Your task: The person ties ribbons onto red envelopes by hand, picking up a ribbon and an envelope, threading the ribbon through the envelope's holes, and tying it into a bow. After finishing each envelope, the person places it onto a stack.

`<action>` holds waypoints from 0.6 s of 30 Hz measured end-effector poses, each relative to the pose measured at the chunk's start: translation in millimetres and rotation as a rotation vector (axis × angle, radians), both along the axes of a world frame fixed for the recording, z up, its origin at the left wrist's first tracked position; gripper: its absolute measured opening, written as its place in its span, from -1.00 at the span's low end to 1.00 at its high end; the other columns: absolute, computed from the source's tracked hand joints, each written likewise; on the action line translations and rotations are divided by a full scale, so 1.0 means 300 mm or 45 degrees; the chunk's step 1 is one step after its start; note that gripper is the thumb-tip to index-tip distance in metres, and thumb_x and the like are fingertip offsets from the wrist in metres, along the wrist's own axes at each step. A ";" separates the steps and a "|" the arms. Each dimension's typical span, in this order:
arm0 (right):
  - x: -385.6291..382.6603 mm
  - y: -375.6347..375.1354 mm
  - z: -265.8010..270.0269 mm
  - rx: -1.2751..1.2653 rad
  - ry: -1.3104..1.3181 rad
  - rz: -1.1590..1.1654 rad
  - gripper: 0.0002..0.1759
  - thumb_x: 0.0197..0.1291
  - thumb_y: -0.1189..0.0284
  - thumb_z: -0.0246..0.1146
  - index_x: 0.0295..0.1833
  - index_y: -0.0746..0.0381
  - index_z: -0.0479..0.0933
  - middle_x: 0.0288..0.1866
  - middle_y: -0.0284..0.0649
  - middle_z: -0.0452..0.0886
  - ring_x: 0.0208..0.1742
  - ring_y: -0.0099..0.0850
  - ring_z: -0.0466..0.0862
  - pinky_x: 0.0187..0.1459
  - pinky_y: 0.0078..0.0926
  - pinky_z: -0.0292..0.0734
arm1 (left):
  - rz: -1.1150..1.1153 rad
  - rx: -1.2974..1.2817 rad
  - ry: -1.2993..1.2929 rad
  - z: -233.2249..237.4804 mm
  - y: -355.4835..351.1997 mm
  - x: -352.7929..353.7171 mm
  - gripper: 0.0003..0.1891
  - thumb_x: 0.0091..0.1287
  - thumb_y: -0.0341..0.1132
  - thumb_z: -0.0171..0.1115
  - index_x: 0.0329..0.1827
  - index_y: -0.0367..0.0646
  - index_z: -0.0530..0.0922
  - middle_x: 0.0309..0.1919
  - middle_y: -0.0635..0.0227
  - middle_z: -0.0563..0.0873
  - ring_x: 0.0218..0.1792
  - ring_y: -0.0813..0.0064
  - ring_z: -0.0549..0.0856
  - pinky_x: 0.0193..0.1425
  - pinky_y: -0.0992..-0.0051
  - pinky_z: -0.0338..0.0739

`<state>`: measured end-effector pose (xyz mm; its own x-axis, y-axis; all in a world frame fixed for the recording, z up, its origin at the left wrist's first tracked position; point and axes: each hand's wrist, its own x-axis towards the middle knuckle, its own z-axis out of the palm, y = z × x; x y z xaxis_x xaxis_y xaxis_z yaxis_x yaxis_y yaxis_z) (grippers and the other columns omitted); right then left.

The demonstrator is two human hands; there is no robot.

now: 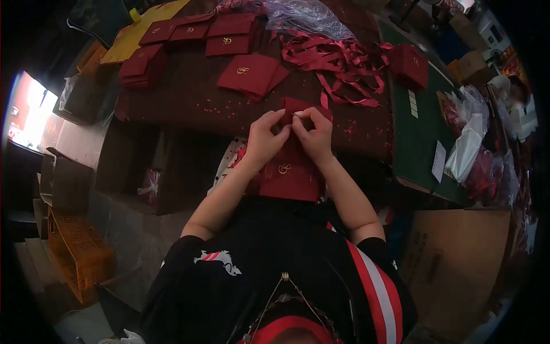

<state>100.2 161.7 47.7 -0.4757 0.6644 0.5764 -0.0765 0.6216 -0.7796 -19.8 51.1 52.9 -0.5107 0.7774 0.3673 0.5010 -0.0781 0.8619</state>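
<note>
A dark red pouch (291, 182) with a gold emblem hangs over the table's near edge toward my lap, its upper end lying on the table. My left hand (267, 137) is closed at the left side of that upper end, thumb and forefinger pinching it. Opposite, my right hand (314, 133) pinches the same end between thumb and bent forefinger. The fingertips almost meet, and a tiny pale spot between them is too small to make out. Just beyond my right hand, a tangled heap of red ribbon (344, 60) trails a strand toward it.
Stacked red pouches (247, 74) lie ahead, with more piles (143, 67) at the left and another stack (409, 64) at the right. Clear plastic wrap (309, 16) sits at the back. Red scraps dot the brown tabletop (189, 117). An orange crate (80, 252) and a cardboard box (458, 264) flank me.
</note>
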 end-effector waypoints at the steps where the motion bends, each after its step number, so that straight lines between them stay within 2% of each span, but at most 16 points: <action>1: 0.000 0.000 -0.004 -0.002 0.001 -0.002 -0.89 0.19 0.50 0.41 -0.21 0.27 0.63 -0.34 -0.20 0.71 -0.32 -0.43 0.71 -0.25 -0.47 0.58 | -0.002 -0.002 0.001 0.007 0.001 0.002 -0.57 0.28 -0.43 0.39 0.23 -0.37 0.64 -0.03 0.16 0.77 -0.02 0.42 0.77 0.04 0.46 0.64; 4: -0.006 0.000 -0.018 -0.115 0.003 -0.024 -0.89 0.20 0.50 0.40 -0.21 0.28 0.63 -0.34 -0.20 0.71 -0.32 -0.41 0.71 -0.23 -0.47 0.59 | -0.034 -0.025 0.016 0.017 -0.002 0.006 -0.56 0.27 -0.44 0.39 0.23 -0.39 0.63 -0.04 0.13 0.77 -0.03 0.40 0.78 0.03 0.46 0.64; 6: -0.013 0.003 -0.021 0.009 0.068 -0.042 -0.89 0.20 0.50 0.40 -0.22 0.29 0.62 -0.34 -0.19 0.71 -0.31 -0.40 0.72 -0.22 -0.46 0.60 | 0.026 0.008 0.110 0.015 -0.004 0.013 -0.55 0.27 -0.44 0.39 0.23 -0.41 0.63 -0.05 0.10 0.77 -0.04 0.37 0.78 0.02 0.45 0.64; 10: -0.005 0.001 -0.020 0.036 0.037 -0.020 -0.89 0.20 0.50 0.40 -0.23 0.29 0.61 -0.34 -0.18 0.70 -0.29 -0.38 0.73 -0.21 -0.44 0.61 | 0.026 0.025 0.152 0.016 -0.013 0.021 -0.54 0.27 -0.45 0.39 0.24 -0.42 0.62 -0.07 0.10 0.76 -0.07 0.39 0.77 0.01 0.46 0.64; 12: -0.007 0.004 -0.016 0.064 0.067 0.029 -0.88 0.19 0.51 0.40 -0.24 0.30 0.60 -0.33 -0.17 0.70 -0.28 -0.36 0.74 -0.21 -0.42 0.62 | 0.008 0.184 0.115 0.004 -0.007 0.019 -0.54 0.21 -0.45 0.40 0.20 -0.37 0.64 -0.21 0.11 0.74 -0.25 0.27 0.76 -0.12 0.40 0.63; 13: -0.005 0.005 -0.010 0.065 0.066 0.027 -0.88 0.19 0.51 0.40 -0.24 0.30 0.60 -0.33 -0.17 0.70 -0.28 -0.36 0.74 -0.21 -0.42 0.62 | 0.006 0.185 0.115 0.005 -0.008 0.015 -0.54 0.21 -0.45 0.40 0.20 -0.37 0.64 -0.21 0.11 0.74 -0.25 0.27 0.76 -0.12 0.40 0.63; 15: 0.000 0.006 0.000 0.106 0.048 0.038 -0.88 0.18 0.51 0.40 -0.24 0.31 0.60 -0.33 -0.16 0.70 -0.28 -0.34 0.74 -0.20 -0.42 0.62 | -0.075 -0.125 -0.231 0.008 -0.014 0.002 -0.45 0.27 -0.46 0.42 0.35 -0.38 0.57 -0.13 0.32 0.73 -0.17 0.62 0.66 -0.04 0.55 0.60; 18: -0.002 -0.002 -0.003 0.050 0.006 0.026 -0.89 0.19 0.52 0.39 -0.25 0.30 0.60 -0.33 -0.15 0.70 -0.27 -0.32 0.75 -0.20 -0.42 0.62 | -0.133 -0.101 -0.299 -0.002 -0.002 -0.022 -0.42 0.28 -0.45 0.43 0.39 -0.36 0.55 -0.14 0.39 0.72 -0.16 0.68 0.62 -0.04 0.57 0.58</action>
